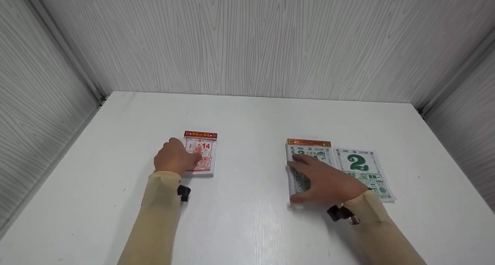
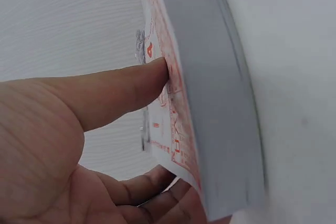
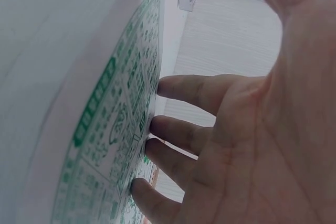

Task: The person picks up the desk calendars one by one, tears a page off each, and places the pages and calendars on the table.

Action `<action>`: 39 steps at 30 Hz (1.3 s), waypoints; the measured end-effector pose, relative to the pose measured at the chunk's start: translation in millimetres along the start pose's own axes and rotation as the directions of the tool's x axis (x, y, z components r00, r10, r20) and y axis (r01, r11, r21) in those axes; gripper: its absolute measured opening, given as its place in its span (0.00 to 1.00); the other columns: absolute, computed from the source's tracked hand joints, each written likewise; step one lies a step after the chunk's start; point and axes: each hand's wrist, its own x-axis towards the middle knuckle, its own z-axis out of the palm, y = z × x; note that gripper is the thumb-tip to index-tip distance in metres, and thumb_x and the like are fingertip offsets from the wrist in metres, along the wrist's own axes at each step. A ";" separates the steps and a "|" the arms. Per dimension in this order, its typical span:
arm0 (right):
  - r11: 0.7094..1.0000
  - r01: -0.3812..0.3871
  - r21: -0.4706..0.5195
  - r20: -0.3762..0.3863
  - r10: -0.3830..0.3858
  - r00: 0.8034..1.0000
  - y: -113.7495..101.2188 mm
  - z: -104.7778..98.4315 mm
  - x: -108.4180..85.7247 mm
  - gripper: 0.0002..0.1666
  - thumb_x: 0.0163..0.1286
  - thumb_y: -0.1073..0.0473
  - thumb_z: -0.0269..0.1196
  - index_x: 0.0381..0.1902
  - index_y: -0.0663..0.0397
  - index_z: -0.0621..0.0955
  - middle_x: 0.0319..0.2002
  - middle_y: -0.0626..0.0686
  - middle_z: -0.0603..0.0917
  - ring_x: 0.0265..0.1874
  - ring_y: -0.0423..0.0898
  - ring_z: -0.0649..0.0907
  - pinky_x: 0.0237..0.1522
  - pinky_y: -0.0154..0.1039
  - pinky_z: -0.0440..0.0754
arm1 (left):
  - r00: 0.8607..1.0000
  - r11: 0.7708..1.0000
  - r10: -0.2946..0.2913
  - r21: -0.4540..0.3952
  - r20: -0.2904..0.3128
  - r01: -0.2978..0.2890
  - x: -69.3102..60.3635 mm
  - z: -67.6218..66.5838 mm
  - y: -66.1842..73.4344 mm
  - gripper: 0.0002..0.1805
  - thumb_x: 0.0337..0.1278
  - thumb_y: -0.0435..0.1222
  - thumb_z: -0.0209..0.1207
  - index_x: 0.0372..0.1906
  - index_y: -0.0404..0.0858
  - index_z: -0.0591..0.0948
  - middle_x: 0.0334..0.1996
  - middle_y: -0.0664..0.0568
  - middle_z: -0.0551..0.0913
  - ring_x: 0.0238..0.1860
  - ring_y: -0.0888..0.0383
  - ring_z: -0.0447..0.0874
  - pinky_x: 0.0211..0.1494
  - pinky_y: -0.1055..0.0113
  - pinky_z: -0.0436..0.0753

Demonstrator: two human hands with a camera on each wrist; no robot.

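Observation:
A small tear-off calendar (image 1: 207,162) with a red header and a red 14 lies at the left of the table. My left hand (image 1: 174,158) grips its left side, the thumb on the printed page and the fingers round the edge; the left wrist view shows the thick pad side (image 2: 215,98). Over a larger tear-off calendar (image 1: 315,153) with green print and an orange-gold header, my right hand (image 1: 330,180) is spread. Its fingers (image 3: 181,87) look fairly straight, the tips on or very near green-printed paper (image 3: 115,124). That hand hides much of the page.
A page with a large green 2 (image 1: 357,162) lies right beside the larger calendar, its lower part behind my right hand and wrist. The white table (image 1: 247,218) meets a grey wood-grain panel (image 1: 247,40) at the back, with similar panels on both sides.

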 end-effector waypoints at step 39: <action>0.998 -0.061 -0.022 0.013 0.061 0.998 -0.5 -1.1 -5.7 0.64 0.54 0.36 0.78 0.83 0.40 0.60 0.83 0.54 0.53 0.80 0.59 0.56 0.76 0.59 0.61 | 0.985 0.967 0.109 -0.244 0.137 -0.073 2.8 13.0 26.2 0.29 0.80 0.45 0.50 0.74 0.33 0.66 0.60 0.39 0.78 0.54 0.47 0.79 0.53 0.56 0.81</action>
